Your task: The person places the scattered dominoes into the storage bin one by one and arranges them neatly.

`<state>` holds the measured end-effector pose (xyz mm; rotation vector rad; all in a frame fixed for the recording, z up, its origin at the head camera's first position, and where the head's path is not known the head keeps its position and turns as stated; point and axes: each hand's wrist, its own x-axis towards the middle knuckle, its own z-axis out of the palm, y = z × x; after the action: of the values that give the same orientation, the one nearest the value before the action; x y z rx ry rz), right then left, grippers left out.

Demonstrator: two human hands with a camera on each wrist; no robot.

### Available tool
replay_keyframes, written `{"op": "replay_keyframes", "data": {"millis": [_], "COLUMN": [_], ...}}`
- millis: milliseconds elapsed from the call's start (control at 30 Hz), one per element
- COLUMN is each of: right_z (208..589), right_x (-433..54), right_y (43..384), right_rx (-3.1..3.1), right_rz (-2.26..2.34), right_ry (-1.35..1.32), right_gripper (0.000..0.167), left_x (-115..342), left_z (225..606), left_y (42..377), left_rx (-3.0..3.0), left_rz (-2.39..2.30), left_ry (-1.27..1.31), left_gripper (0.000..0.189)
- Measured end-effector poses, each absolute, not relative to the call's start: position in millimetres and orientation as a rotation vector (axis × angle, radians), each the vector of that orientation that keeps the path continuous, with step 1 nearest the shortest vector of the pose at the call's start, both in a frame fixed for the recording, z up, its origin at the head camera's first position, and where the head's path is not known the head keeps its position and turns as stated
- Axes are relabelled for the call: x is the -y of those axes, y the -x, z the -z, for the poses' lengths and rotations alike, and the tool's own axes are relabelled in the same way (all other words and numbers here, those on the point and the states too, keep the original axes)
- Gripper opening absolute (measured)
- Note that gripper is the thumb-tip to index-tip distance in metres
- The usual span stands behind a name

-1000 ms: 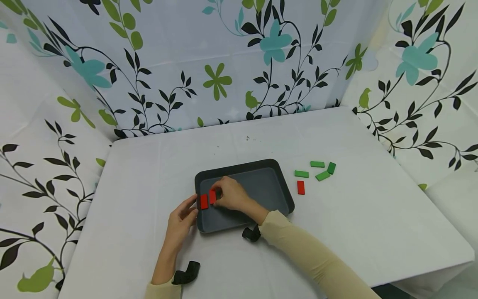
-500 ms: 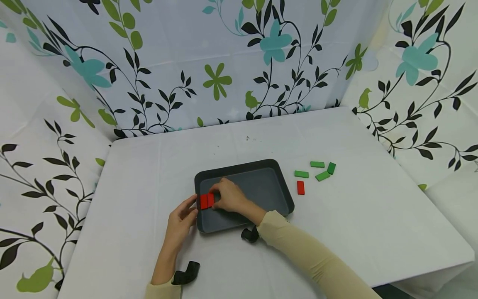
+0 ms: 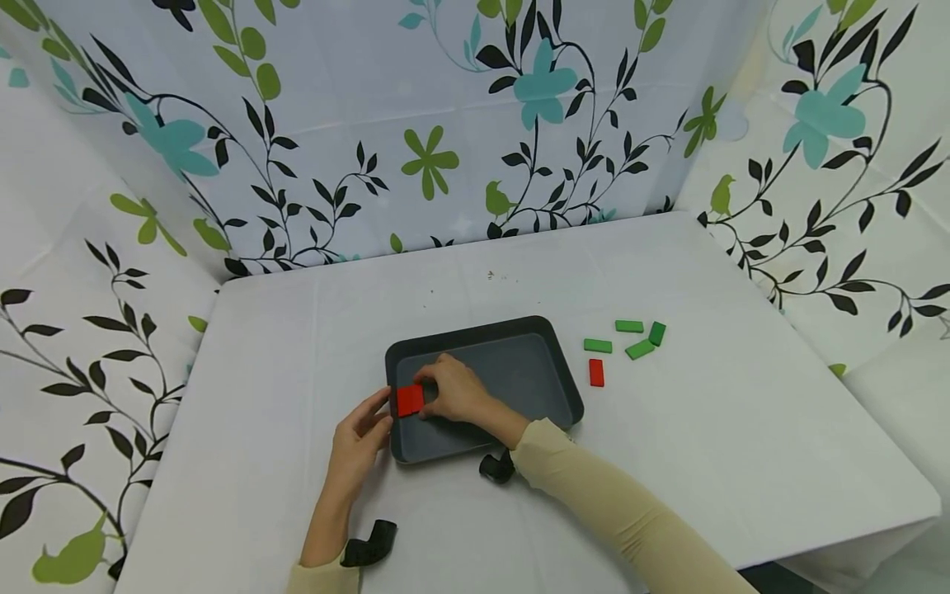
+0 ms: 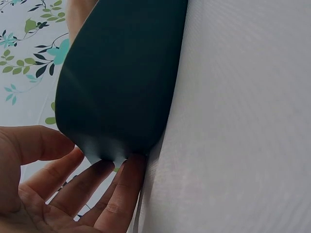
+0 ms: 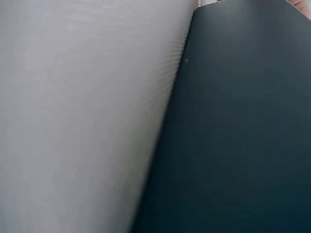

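A dark grey baking tray point(image 3: 512, 371) lies on the white-covered table. At its left end, two red rectangular blocks sit side by side; the left red block point(image 3: 404, 402) is close to the tray's side wall. My right hand point(image 3: 462, 394) pinches the right red block point(image 3: 418, 399) between thumb and fingers, right up against the other. With extended fingers my left hand point(image 3: 358, 437) touches the tray's left end from outside. In the left wrist view, fingertips and thumb of the left hand point(image 4: 53, 189) meet the tray's outer wall point(image 4: 116, 77). The right wrist view shows only tray wall point(image 5: 243, 121) and cloth; the blocks are hidden there.
Right of the tray, another red block point(image 3: 597, 373) lies on the tablecloth point(image 3: 705, 429). Just beyond it are several green blocks point(image 3: 598, 346), some touching. Patterned curtain point(image 3: 334, 124) hangs behind and at both sides of the table.
My right hand has slid the red block it pinches leftward against the other red block, closing the gap between them. The left hand has stayed at the tray's end.
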<state>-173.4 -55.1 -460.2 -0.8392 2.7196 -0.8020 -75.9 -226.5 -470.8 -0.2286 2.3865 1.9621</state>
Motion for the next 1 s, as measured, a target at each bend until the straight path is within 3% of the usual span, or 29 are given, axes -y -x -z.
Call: {"op": "replay_keyframes", "data": {"millis": [233,500,767,1000], "right_z": [450,427,419,433], "right_x": [27,-63,-177,-256], "right_y": [173,179,193,207], "right_rx": [-2.675,-2.761,-2.933,-3.017], "right_rz": [1.002,1.294,1.401,1.291], "right_ry": [0.881,0.941,0.511,0.176], "right_gripper": [0.053,0.053,0.052,0.058], "left_x": [224,224,225,224], "left_z": [472,473,473,473], "left_y": [76,76,76,76], "left_rx": [-2.382,-2.394,-2.379,-2.372], "left_rz": [-1.960,-1.953,-1.936,-1.931], "left_ry": [0.240,0.265,0.284,0.286], "left_gripper": [0.047,0.048,0.048,0.048]}}
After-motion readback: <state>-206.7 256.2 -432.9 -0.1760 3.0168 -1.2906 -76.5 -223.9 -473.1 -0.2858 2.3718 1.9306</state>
